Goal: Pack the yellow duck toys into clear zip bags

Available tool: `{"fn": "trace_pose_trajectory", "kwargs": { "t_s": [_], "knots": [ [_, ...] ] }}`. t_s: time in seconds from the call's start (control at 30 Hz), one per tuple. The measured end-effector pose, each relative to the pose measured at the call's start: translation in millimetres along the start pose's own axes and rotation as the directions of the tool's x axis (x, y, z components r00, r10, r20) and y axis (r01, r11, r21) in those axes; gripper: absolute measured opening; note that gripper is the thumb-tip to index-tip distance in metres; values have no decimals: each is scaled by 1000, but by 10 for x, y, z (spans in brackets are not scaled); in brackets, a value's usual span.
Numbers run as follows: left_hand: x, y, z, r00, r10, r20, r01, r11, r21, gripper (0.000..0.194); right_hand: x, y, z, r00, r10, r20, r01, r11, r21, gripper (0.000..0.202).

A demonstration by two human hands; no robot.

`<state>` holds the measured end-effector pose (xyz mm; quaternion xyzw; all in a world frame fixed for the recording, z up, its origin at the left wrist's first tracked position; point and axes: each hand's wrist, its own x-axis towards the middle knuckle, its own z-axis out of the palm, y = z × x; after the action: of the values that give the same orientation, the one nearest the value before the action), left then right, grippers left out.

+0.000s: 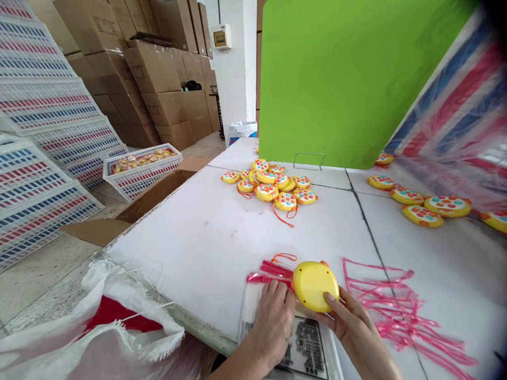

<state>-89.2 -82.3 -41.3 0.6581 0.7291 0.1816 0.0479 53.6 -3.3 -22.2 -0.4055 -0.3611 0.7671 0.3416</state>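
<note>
White tabletop (pixel 186 245) stretches between toy pile (pixel 266 191) and yellow toy (pixel 316 285) in right hand (pixel 351 320).

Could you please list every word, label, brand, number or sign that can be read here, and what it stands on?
No text can be read.
Clear plastic packaging by the left hand: black print, too blurred to read.
Cardboard boxes at the back: printed markings, too small to read.
Yellow toy in the right hand: no lettering visible on the side shown.
</note>
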Motion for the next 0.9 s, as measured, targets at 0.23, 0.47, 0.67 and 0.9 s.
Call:
{"fn": "trace_pose_trajectory", "kwargs": {
  "t_s": [0.23,0.47,0.67,0.9],
  "knots": [
    [6,-7,-60,998,-31,-47,24,989,-143,15,-111,-32,-175,998,3,-67,-11,993,-119,41],
    [-12,-82,-26,994,-52,-100,15,939,-343,36,-334,-203,-320,990,122,-65,-137,928,-347,58],
    [-15,-90,43,990,21,-138,-58,961,-270,16,-275,-345,-310,966,246,84,-218,943,-253,43],
    [-16,-43,39,908,210,-362,-236,971,-30,26,75,-290,68,980,-62,190,173,742,-647,52]
  ]
}}
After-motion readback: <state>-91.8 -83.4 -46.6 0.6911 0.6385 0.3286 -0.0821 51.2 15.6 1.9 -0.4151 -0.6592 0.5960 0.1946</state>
